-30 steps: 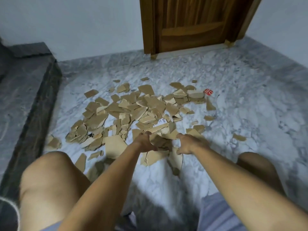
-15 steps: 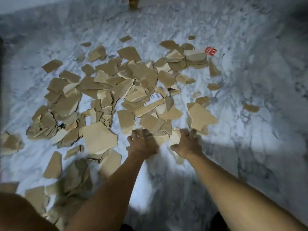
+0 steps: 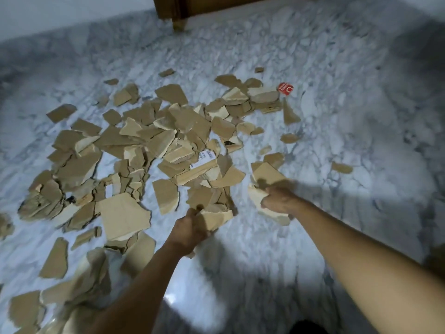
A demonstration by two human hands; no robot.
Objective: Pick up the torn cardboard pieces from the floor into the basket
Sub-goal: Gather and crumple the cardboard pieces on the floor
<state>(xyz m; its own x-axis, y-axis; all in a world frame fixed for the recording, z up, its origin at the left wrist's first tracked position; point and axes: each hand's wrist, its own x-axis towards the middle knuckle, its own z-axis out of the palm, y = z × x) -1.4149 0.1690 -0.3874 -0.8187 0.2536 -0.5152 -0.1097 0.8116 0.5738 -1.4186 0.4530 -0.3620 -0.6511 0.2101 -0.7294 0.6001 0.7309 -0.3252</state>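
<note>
Several torn brown cardboard pieces (image 3: 134,150) lie scattered in a wide heap over the white marble floor (image 3: 337,141). My left hand (image 3: 190,227) is closed around a small bunch of cardboard pieces (image 3: 216,218) at the near edge of the heap. To its right, my right hand (image 3: 277,198) grips another few pale cardboard pieces (image 3: 267,175), one sticking up above the fist. Both hands are low, close to the floor. No basket is in view.
A wooden door's bottom edge (image 3: 183,10) stands at the far top. A small red scrap (image 3: 285,88) lies at the heap's far right. More loose cardboard (image 3: 55,259) lies by my left forearm. Bare marble extends to the right.
The camera has tilted down and come closer to the heap. My hands have drawn apart, each now lifting a clutch of cardboard; the right has moved rightward.
</note>
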